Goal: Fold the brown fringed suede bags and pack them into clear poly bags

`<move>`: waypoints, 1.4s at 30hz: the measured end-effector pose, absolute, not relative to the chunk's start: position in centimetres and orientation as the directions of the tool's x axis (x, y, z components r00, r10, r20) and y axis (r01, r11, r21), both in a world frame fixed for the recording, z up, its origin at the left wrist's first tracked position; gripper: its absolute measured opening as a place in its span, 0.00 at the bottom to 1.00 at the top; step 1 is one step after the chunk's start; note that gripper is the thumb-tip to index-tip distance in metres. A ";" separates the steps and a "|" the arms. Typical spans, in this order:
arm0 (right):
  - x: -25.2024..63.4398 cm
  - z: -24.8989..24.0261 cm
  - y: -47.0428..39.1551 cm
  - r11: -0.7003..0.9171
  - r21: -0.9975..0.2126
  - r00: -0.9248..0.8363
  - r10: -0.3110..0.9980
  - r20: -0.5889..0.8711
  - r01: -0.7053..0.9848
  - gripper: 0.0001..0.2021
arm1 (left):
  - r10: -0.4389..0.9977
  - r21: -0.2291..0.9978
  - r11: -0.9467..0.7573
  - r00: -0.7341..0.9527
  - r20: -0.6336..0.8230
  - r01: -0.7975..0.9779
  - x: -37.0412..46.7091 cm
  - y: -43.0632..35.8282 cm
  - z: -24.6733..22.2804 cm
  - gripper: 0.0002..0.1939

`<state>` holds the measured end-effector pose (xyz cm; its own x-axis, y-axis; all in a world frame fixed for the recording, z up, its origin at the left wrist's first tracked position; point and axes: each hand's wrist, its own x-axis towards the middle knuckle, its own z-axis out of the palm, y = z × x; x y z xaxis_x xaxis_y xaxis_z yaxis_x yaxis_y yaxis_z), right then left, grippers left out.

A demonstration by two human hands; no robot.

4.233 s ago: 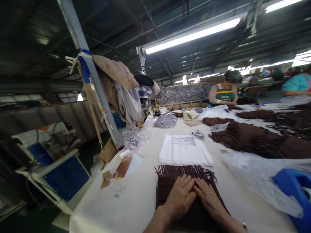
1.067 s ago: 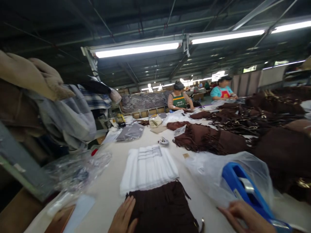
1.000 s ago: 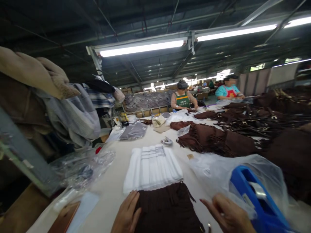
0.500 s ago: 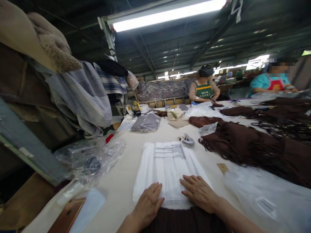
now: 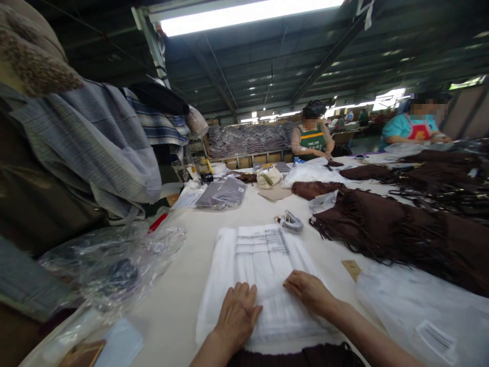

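At lower centre, my left hand (image 5: 237, 311) lies, fingers together, on the white bundle (image 5: 263, 262), my right hand (image 5: 308, 291) bunched, pinch indeterminable, presumably to keep it flat.

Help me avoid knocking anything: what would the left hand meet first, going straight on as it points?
The left hand would first cross the rest of the white bundle beneath it; past that, perhaps the grey strap, though line and depth are unclear.

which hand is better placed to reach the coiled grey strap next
Probably the right hand: the grey strap lies ahead of it, while the left hand would have to reach diagonally across the white stack.
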<state>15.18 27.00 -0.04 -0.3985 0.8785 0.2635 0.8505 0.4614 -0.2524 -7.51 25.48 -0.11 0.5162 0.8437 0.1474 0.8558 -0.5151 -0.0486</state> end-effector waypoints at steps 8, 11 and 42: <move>15.7 0.0 26.0 0.538 -0.120 -0.428 0.769 0.474 0.834 0.14 | 0.885 -0.166 -0.414 0.439 0.156 0.895 -9.0 27.4 2.1 0.12; 17.1 0.2 24.7 0.614 -0.035 -0.495 0.667 0.556 0.788 0.13 | 0.885 -0.203 -0.410 0.441 0.147 0.889 -11.2 27.0 2.2 0.14; 18.7 0.3 20.8 0.006 -0.952 0.536 0.827 -0.168 -0.308 0.20 | 0.836 0.957 0.154 -0.484 -0.259 -0.246 -12.3 23.5 4.0 0.07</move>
